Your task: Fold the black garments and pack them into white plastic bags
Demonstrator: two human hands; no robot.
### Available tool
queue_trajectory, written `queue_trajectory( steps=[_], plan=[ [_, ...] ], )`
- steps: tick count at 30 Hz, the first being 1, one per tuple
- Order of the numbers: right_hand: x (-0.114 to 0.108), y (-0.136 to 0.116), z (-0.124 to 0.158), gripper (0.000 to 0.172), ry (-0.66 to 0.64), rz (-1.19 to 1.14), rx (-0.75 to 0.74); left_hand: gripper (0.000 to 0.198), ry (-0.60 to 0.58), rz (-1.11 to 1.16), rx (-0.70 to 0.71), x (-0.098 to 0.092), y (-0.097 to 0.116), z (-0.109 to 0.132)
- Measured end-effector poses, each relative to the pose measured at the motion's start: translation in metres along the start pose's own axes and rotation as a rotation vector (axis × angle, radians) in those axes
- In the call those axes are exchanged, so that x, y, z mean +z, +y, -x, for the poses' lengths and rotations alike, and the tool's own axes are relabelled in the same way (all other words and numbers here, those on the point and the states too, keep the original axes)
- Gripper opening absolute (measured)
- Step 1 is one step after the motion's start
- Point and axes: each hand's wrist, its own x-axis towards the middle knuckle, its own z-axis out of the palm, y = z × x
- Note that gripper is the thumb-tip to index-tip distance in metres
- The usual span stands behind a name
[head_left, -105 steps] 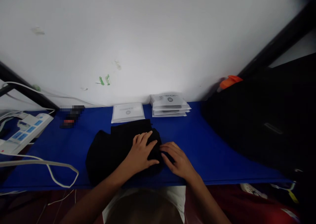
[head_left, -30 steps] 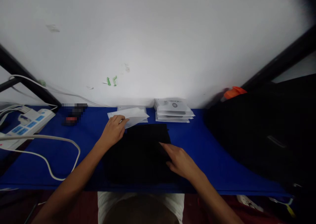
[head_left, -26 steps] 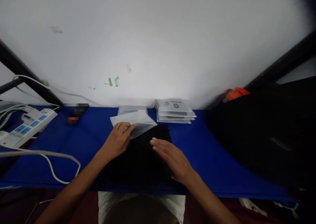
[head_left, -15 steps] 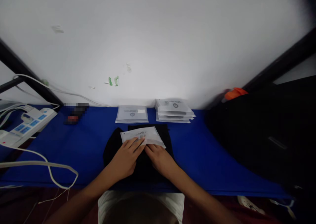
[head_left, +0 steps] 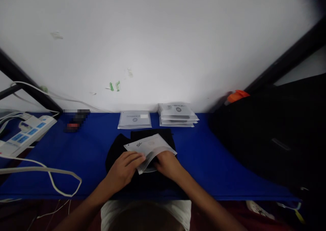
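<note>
- Our translucent pouch (head_left: pixel 146 144) lies gaping over black cloth (head_left: pixel 115 153), near middle.
- Our left hand (head_left: pixel 125 168) pinches its opening's left side.
- Our right hand (head_left: pixel 166 163) is partly inside; we cannot tell its grip.
- Far side: stacked pouches (head_left: pixel 177 113).

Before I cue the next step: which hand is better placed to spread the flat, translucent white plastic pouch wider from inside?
Probably the right hand: it reaches inside the pouch, while the left hand holds its edge from outside.
</note>
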Motion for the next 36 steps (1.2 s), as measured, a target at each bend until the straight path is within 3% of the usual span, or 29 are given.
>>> queue_trajectory(
  steps=[2,4,7,11,19,25,31,34,36],
  plan=[
    [-0.012,-0.005,0.005,0.039,0.129,-0.022,-0.117,0.033,0.177,0.058,-0.017,-0.003,0.0,-0.001],
    [-0.023,-0.015,0.008,0.045,0.344,-0.037,-0.292,0.025,0.274,0.094,-0.025,-0.005,0.004,-0.005],
    [-0.032,-0.036,0.008,0.04,0.57,0.005,-0.491,0.02,0.324,0.107,-0.03,-0.007,0.013,-0.015],
    [-0.032,-0.051,0.0,0.017,0.678,0.041,-0.605,0.018,0.324,0.141,-0.011,-0.001,0.021,-0.022],
    [-0.027,-0.046,0.001,0.023,0.592,-0.245,-0.594,0.015,0.471,0.082,-0.047,0.01,0.027,-0.02],
    [-0.029,-0.022,0.008,0.04,0.564,-0.133,-0.528,0.012,0.541,0.028,-0.113,-0.007,0.025,-0.019],
    [-0.043,0.022,0.017,0.032,0.597,-0.044,-0.356,0.009,0.759,-0.097,-0.169,-0.032,0.007,-0.017],
    [-0.054,0.023,0.023,0.029,0.503,-0.006,-0.299,0.009,0.768,0.003,-0.211,-0.031,0.008,-0.016],
    [-0.064,0.012,0.023,0.035,0.4,0.033,-0.26,0.009,0.733,0.077,-0.212,-0.026,0.014,-0.016]
  ],
)
